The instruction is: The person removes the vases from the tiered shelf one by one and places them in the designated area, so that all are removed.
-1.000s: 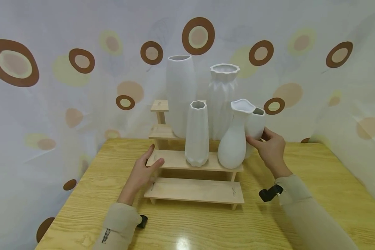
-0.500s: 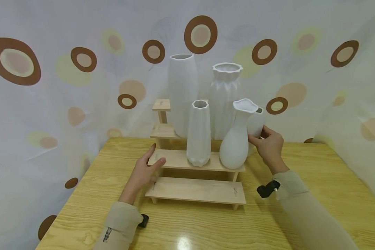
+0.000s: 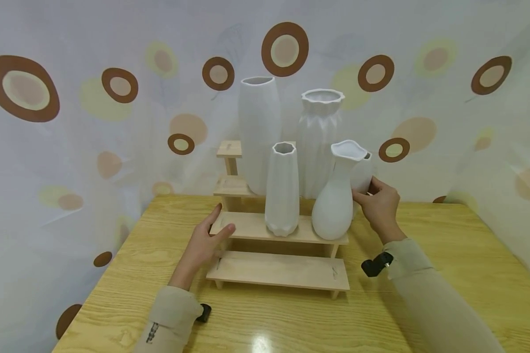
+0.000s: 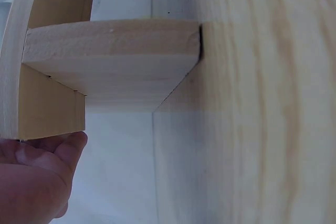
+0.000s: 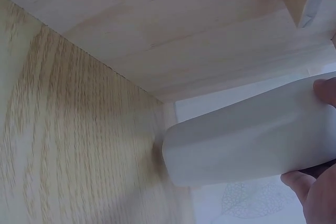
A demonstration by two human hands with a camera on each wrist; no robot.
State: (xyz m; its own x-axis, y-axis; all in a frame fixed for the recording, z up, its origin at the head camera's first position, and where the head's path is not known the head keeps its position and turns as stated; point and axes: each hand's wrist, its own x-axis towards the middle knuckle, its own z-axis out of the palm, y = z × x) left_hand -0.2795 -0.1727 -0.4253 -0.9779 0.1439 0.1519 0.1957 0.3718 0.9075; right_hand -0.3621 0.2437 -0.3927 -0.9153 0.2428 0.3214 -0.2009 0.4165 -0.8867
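In the head view, my left hand (image 3: 205, 240) grips the left end of a tiered wooden stand (image 3: 278, 269), thumb over the third tier's board. The left wrist view shows its fingers (image 4: 58, 153) curled at a board's edge. My right hand (image 3: 380, 203) pinches a smooth white vase (image 3: 363, 174), partly hidden behind a flared-mouth white vase (image 3: 333, 211). From the right wrist, the pinched vase (image 5: 252, 135) appears tilted, its base near the tabletop beside the stand. A slim faceted white vase (image 3: 282, 196) stands on the same tier as the flared one.
On the stand's upper part are a tall smooth white vase (image 3: 259, 132) and a pleated, wavy-rimmed white vase (image 3: 321, 142). The wood-grain table (image 3: 428, 274) lies beneath. A patterned cloth (image 3: 115, 44) hangs behind and at both sides.
My right hand has shifted slightly left with the pinched vase, which now sits further behind the flared vase. My left hand keeps its place on the stand. The head view has shifted a little.
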